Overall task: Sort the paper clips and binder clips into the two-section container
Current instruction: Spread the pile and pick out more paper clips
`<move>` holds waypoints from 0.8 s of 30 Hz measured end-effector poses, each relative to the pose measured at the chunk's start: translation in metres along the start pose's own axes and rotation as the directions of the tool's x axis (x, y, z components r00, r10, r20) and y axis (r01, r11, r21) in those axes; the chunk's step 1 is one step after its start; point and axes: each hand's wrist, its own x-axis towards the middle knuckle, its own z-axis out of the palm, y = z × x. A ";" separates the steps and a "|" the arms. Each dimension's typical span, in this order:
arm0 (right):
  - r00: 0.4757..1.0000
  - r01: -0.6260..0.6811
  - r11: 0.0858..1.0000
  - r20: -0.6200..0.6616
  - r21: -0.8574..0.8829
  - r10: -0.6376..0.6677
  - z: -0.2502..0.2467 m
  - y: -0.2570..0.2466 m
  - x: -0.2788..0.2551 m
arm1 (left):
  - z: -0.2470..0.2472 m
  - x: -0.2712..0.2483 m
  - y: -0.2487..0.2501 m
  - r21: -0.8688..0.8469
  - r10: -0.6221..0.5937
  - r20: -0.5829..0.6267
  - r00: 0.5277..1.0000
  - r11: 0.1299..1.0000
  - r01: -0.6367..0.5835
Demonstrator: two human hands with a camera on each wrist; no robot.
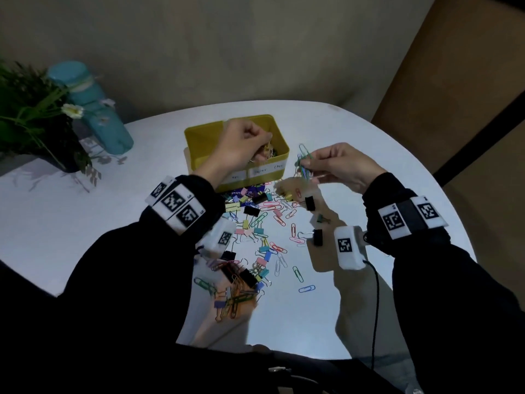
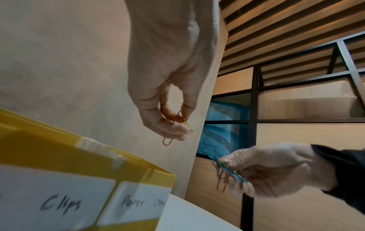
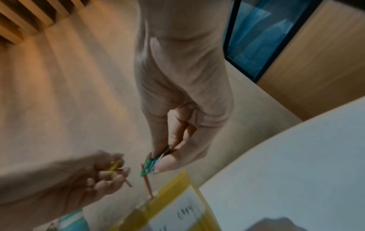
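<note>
A yellow two-section container (image 1: 196,137) with white labels stands at the back of the round white table (image 1: 397,155). My left hand (image 1: 244,146) hovers over its right section and pinches a few paper clips (image 2: 177,120), orange and yellow. My right hand (image 1: 341,163) is just right of the container and pinches a bunch of paper clips (image 1: 304,163), green, blue and orange; the same bunch (image 3: 150,165) shows in the right wrist view. A mixed pile of coloured paper clips and binder clips (image 1: 255,237) lies on the table in front of the container.
A teal bottle (image 1: 96,109) and a potted plant (image 1: 31,115) stand at the table's back left. Black binder clips (image 1: 316,237) lie near my right wrist. A brown wall panel (image 1: 454,81) rises behind the table on the right.
</note>
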 end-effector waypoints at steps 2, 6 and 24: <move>0.997 0.056 0.998 -0.061 0.038 -0.053 0.002 -0.014 0.011 | 0.001 0.018 0.003 0.013 0.004 -0.060 0.998 1.000 -0.003; 0.978 0.148 0.988 -0.154 0.031 -0.142 0.014 -0.035 0.036 | 0.004 0.045 -0.004 0.091 -0.066 -0.086 0.994 0.993 0.073; 0.953 0.206 0.942 -0.163 -0.264 -0.254 0.012 -0.037 0.065 | 0.018 -0.034 -0.025 0.417 0.128 0.047 0.991 0.899 -0.136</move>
